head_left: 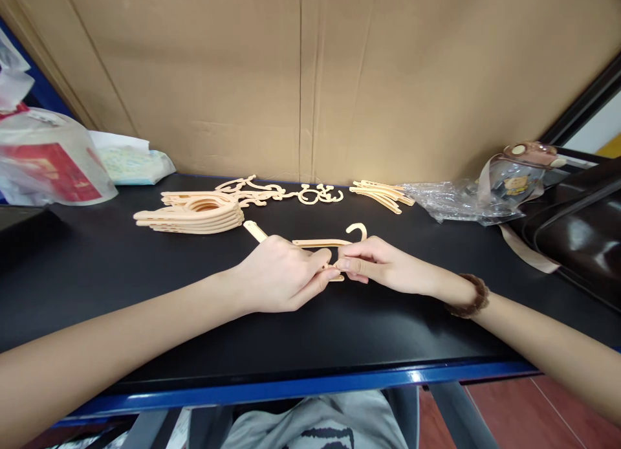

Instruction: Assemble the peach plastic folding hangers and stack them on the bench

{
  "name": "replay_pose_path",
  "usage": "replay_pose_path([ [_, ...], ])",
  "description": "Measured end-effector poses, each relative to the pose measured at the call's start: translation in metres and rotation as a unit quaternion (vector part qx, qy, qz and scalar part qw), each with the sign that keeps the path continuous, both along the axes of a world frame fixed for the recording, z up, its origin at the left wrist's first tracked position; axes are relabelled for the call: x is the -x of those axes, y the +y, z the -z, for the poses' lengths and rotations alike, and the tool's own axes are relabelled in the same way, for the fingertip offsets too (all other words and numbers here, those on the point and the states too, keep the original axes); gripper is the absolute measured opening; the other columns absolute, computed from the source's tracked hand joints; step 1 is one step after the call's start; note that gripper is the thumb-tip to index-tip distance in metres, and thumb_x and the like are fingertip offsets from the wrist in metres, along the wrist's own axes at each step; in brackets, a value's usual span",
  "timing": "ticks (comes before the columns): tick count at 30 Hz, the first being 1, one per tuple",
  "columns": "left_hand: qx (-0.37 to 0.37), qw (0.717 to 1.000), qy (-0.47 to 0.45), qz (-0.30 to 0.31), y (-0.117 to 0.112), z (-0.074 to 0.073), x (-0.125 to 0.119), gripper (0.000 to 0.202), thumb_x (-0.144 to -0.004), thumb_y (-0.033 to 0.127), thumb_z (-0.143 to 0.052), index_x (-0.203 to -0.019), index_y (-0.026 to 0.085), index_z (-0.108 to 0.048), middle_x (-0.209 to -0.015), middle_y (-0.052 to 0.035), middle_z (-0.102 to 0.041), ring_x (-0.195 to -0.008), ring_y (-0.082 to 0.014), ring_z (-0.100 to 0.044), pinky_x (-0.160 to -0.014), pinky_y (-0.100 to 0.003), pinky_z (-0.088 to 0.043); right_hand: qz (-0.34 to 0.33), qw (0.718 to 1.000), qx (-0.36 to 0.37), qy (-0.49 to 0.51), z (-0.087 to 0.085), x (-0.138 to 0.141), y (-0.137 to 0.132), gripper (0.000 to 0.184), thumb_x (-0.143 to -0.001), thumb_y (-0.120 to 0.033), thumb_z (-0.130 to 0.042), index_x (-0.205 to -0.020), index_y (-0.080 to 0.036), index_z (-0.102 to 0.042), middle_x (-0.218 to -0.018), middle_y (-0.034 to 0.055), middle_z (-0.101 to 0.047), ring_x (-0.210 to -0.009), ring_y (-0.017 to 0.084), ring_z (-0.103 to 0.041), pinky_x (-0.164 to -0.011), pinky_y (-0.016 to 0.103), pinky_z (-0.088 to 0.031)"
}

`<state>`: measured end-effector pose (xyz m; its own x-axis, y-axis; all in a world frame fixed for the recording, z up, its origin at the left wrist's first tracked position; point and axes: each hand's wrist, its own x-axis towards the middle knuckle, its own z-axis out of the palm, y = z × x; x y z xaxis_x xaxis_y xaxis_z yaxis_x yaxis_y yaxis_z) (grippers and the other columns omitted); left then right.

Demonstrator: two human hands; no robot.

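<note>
To the right of the hanger stack (201,219) and nearer the person, the left hand (281,274) pinches a peach strip (255,231), and the right hand (376,264) grips its near end between thumb and fingers. Just beyond the fingertips shows a peach hook (359,229). Left of the stack, a plastic bag (104,171) bears a red panel (58,171), blurred past reading; well right of it, a clear bottle (528,172) carries a cartoon sticker (516,185), any lettering too small to read.
</note>
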<state>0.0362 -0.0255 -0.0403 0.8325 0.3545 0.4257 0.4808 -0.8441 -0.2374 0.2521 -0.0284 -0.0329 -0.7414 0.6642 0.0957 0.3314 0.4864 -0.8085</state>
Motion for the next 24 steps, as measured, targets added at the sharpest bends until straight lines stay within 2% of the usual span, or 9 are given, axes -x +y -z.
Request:
replay_pose_path([
  [9, -0.040, 0.999, 0.023, -0.022, 0.000, 0.000, -0.003, 0.044, -0.098, 0.031, -0.025, -0.068, 0.016, -0.053, -0.049, -0.0006, -0.059, -0.039, -0.0148, -0.055, -0.038, -0.025, -0.022, 0.039, 0.997, -0.046, -0.047, 0.000, 0.001, 0.000, 0.048, -0.094, -0.053, -0.040, -0.068, -0.015, -0.053, -0.056, -0.0041, -0.042, -0.049, 0.007, -0.032, -0.047, 0.022, -0.025],
  [14, -0.042, 0.999, 0.016, -0.027, -0.001, -0.003, -0.003, 0.052, -0.091, 0.055, -0.039, -0.063, 0.015, -0.056, -0.046, -0.0017, -0.058, -0.039, -0.0163, -0.056, -0.039, -0.025, -0.023, 0.056, 0.998, -0.023, -0.034, 0.001, 0.004, -0.004, 0.048, -0.093, -0.054, -0.043, -0.063, -0.016, -0.047, -0.053, -0.0041, -0.044, -0.048, 0.007, -0.035, -0.046, 0.021, -0.028],
  [16, -0.057, 0.998, 0.004, -0.035, -0.001, -0.003, -0.003, 0.055, -0.088, 0.059, -0.042, -0.058, 0.016, -0.056, -0.043, -0.0015, -0.056, -0.038, -0.0161, -0.054, -0.039, -0.025, -0.022, 0.060, 0.998, -0.008, -0.027, 0.000, 0.006, -0.006, 0.047, -0.093, -0.052, -0.043, -0.063, -0.017, -0.047, -0.051, -0.0044, -0.045, -0.047, 0.007, -0.037, -0.047, 0.021, -0.030],
  [24, -0.100, 0.994, -0.017, -0.038, 0.001, 0.000, -0.004, 0.047, -0.088, 0.044, -0.046, -0.051, 0.016, -0.055, -0.041, -0.0012, -0.056, -0.035, -0.0156, -0.054, -0.038, -0.025, -0.019, 0.074, 0.997, -0.005, -0.031, 0.000, 0.010, -0.010, 0.045, -0.094, -0.051, -0.042, -0.067, -0.016, -0.051, -0.048, -0.0048, -0.047, -0.046, 0.007, -0.040, -0.048, 0.020, -0.032],
])
